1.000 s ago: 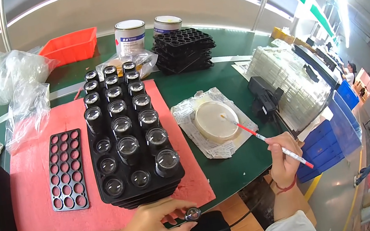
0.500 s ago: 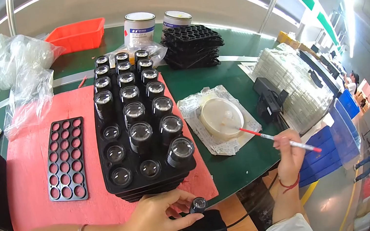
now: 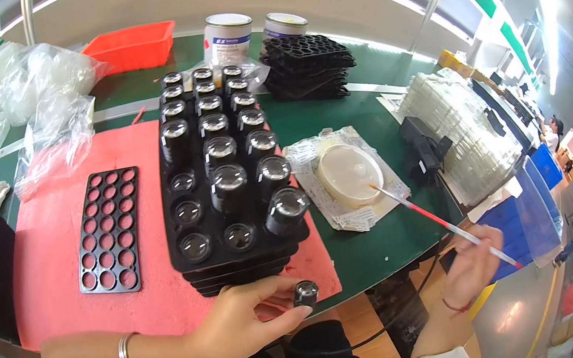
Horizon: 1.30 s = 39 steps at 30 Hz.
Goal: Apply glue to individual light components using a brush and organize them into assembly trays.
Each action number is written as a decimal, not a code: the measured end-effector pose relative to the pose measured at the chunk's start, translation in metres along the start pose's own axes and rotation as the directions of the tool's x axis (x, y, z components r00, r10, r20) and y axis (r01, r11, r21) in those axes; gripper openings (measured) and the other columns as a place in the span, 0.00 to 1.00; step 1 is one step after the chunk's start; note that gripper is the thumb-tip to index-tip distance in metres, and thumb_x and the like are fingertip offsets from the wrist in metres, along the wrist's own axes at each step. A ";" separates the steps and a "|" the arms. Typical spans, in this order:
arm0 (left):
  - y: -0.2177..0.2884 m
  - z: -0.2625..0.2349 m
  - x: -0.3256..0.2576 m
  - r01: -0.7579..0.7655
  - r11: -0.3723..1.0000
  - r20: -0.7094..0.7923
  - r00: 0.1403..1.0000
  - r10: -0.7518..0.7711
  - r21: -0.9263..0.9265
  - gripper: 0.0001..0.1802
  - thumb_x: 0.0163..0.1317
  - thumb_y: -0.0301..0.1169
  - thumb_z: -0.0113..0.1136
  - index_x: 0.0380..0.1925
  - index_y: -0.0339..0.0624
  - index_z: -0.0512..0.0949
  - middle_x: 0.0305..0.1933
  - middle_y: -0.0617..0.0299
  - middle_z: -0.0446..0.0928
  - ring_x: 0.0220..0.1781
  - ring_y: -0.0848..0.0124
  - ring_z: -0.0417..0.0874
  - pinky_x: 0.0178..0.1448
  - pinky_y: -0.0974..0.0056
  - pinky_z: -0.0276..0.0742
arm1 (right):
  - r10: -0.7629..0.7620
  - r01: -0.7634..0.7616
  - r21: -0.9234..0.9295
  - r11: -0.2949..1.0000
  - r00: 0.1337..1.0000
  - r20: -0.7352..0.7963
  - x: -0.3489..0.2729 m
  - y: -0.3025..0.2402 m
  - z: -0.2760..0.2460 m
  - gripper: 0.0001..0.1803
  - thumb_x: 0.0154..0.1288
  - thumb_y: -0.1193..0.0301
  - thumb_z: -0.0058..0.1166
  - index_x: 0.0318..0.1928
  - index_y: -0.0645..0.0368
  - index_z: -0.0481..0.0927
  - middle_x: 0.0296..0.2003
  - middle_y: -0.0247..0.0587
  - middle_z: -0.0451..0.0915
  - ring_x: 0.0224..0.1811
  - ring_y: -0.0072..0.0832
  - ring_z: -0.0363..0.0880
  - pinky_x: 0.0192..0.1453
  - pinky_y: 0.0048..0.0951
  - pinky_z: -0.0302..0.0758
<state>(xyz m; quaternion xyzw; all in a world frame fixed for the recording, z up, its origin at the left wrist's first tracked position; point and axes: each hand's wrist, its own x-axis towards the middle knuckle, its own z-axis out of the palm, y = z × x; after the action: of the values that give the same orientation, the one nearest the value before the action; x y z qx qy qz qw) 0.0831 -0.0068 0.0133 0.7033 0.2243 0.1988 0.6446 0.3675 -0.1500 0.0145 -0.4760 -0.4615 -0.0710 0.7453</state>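
Observation:
My left hand [image 3: 239,325], near the table's front edge, pinches a short black lens barrel [image 3: 306,293] with a glass top. In my right hand [image 3: 474,265] is a slim red-and-white brush [image 3: 427,214], slanting down to the left. Its tip meets a round, pale dish [image 3: 349,172] that looks to hold a clear substance. This dish rests on a crumpled, printed sheet [image 3: 314,205]. Left of it, several black lens barrels [image 3: 228,181] stand in rows in a stack of black trays [image 3: 241,271]; some at the near left sit lower.
A flat black tray with round holes [image 3: 110,233] lies on the pink mat [image 3: 45,244]. Behind are a red bin [image 3: 133,49], tins [image 3: 228,36], plastic bags [image 3: 49,90] and stacked black trays [image 3: 309,67]. A black device [image 3: 423,147] and stacked clear trays [image 3: 459,133] stand right.
The brush tip has shifted a little within the dish, and my right hand has moved down and right with the brush. My left hand still holds the lens barrel. The whole view has shifted slightly.

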 end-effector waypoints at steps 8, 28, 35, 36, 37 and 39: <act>-0.006 0.004 0.000 0.060 0.957 0.004 0.998 -0.062 -0.284 0.16 0.53 0.33 0.65 0.35 0.33 0.74 0.27 0.71 0.68 0.31 0.83 0.69 0.37 0.77 0.71 | 0.121 -0.071 0.510 0.857 0.991 -0.064 -0.048 -0.029 -0.003 0.12 0.65 0.67 0.46 0.30 0.58 0.59 0.21 0.35 0.59 0.23 0.21 0.57 0.28 0.19 0.58; -0.004 0.001 -0.002 0.071 0.985 0.031 0.997 -0.067 -0.154 0.16 0.52 0.34 0.66 0.34 0.35 0.74 0.27 0.70 0.70 0.32 0.83 0.73 0.39 0.76 0.74 | -0.127 0.324 -0.543 0.775 0.921 0.369 -0.009 0.012 0.014 0.03 0.61 0.78 0.49 0.32 0.66 0.73 0.27 0.43 0.76 0.28 0.26 0.74 0.33 0.23 0.71; -0.009 0.002 -0.001 0.071 0.980 0.037 0.997 -0.065 -0.188 0.16 0.52 0.34 0.66 0.34 0.36 0.74 0.29 0.69 0.71 0.33 0.83 0.73 0.40 0.75 0.74 | -0.162 0.180 -0.323 0.929 0.983 0.083 -0.018 0.018 0.011 0.06 0.63 0.74 0.47 0.33 0.65 0.72 0.26 0.42 0.76 0.27 0.25 0.72 0.33 0.23 0.67; -0.009 0.002 -0.001 0.067 0.980 0.030 0.998 -0.062 -0.190 0.16 0.52 0.34 0.66 0.34 0.36 0.74 0.29 0.69 0.71 0.33 0.83 0.73 0.40 0.75 0.74 | -0.152 0.181 -0.399 0.899 0.983 0.105 -0.016 0.018 0.015 0.07 0.64 0.73 0.47 0.33 0.65 0.72 0.25 0.42 0.76 0.27 0.25 0.72 0.32 0.22 0.67; -0.008 0.002 -0.001 0.067 0.979 0.030 0.998 -0.062 -0.191 0.16 0.52 0.34 0.66 0.34 0.36 0.74 0.29 0.69 0.71 0.33 0.83 0.73 0.40 0.75 0.74 | -0.143 0.187 -0.472 0.862 0.981 0.128 -0.013 0.018 0.020 0.08 0.64 0.72 0.47 0.33 0.65 0.72 0.25 0.42 0.76 0.26 0.26 0.72 0.32 0.22 0.67; -0.007 0.001 -0.002 0.055 0.986 0.028 0.998 -0.051 -0.157 0.16 0.52 0.34 0.66 0.34 0.35 0.74 0.28 0.69 0.71 0.33 0.82 0.73 0.40 0.75 0.74 | -0.108 0.176 -0.470 0.865 0.980 0.169 -0.015 0.018 0.020 0.10 0.64 0.70 0.47 0.33 0.66 0.72 0.25 0.41 0.75 0.26 0.26 0.72 0.31 0.22 0.67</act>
<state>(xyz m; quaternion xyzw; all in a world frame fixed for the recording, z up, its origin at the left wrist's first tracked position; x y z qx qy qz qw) 0.0817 -0.0082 0.0065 0.6460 0.2189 0.1903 0.7061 0.3562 -0.1301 -0.0058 -0.6152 -0.5132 -0.2055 0.5621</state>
